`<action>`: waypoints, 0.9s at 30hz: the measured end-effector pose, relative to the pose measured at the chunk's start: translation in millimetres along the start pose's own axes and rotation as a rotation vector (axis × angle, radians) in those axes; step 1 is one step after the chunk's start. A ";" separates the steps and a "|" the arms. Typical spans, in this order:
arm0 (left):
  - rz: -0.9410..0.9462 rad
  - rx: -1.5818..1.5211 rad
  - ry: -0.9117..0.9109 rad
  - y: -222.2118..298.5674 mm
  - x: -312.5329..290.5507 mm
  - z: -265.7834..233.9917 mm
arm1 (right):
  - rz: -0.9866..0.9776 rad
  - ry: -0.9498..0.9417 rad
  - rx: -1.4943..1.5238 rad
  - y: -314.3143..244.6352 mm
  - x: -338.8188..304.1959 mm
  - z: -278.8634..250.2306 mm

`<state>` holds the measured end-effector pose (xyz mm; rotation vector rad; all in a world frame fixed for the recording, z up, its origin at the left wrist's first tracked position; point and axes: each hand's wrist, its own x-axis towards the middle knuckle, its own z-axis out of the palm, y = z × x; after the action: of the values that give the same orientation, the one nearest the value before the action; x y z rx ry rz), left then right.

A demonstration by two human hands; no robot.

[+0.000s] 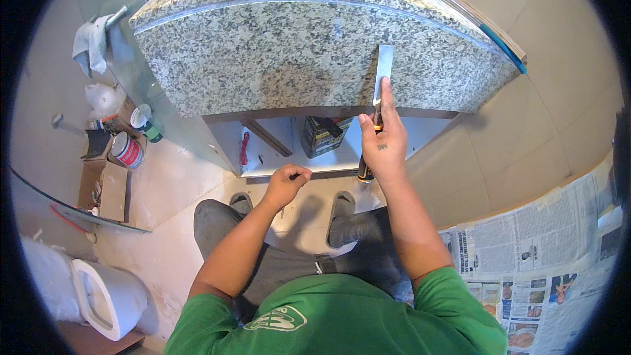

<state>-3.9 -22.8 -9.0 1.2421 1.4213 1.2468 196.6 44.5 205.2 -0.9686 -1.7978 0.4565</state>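
Left hand (284, 185): fingers curled in, in front of the open cabinet (271, 167); cannot tell whether anything small is pinched.
Tin (321, 141): dark, square-sided, inside the cabinet.
Scraper (383, 66): in the right hand, blade upward before the table's (263, 52) speckled front; contact unclear.
Handling: probably light; blade stiff with slight flex, smooth. Best held by the handle (377, 118), skin off the end edge.
Right hand (384, 148): wrapped on the handle, forefinger along the blade.
Teal-handled tool (502, 46): on the table's right end.
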 end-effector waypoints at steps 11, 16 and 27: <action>0.000 0.022 -0.016 6.6 -0.8 1.5 | -0.073 0.010 -0.046 10.0 3.2 6.1; 0.006 0.043 -0.009 7.4 -2.7 -0.2 | -0.021 0.003 -0.043 13.6 5.4 12.1; 0.022 0.062 -0.023 12.2 -4.0 3.9 | -0.029 0.037 -0.083 16.0 10.2 14.1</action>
<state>2.2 -26.0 2.5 1.3135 1.4424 1.2073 188.7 63.9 194.3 -1.0001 -1.8070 0.3457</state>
